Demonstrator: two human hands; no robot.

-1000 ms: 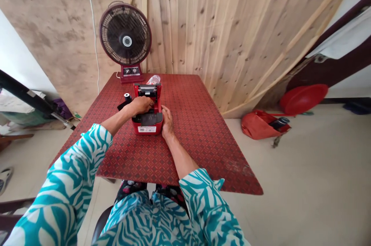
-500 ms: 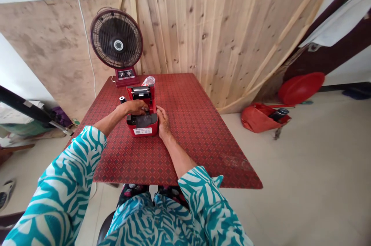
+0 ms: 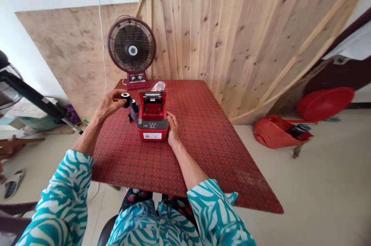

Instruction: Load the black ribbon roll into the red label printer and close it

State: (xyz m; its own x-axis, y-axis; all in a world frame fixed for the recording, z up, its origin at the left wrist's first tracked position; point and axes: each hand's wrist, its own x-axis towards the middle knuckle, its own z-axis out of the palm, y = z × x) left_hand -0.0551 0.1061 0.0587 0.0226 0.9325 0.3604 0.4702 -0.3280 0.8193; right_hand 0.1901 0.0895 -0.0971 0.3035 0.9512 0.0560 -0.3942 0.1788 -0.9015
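Red patterned table (image 3: 203, 149) filling the lower middle of the frame, desk fan (image 3: 132, 50) at its far left edge, plastic bottle (image 3: 158, 86) behind the open-lidded small red label printer (image 3: 152, 130) at mid-table, left hand (image 3: 108, 105) gripping a black roll (image 3: 126, 99) just left of the printer, right hand (image 3: 173, 129) open, resting against the printer's right side

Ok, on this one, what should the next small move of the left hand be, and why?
Probably lower the black roll from the left hand toward the open bay of the red label printer. The lid stands open, the roll is held just beside the opening, and the right hand rests against the printer's side, steadying it.
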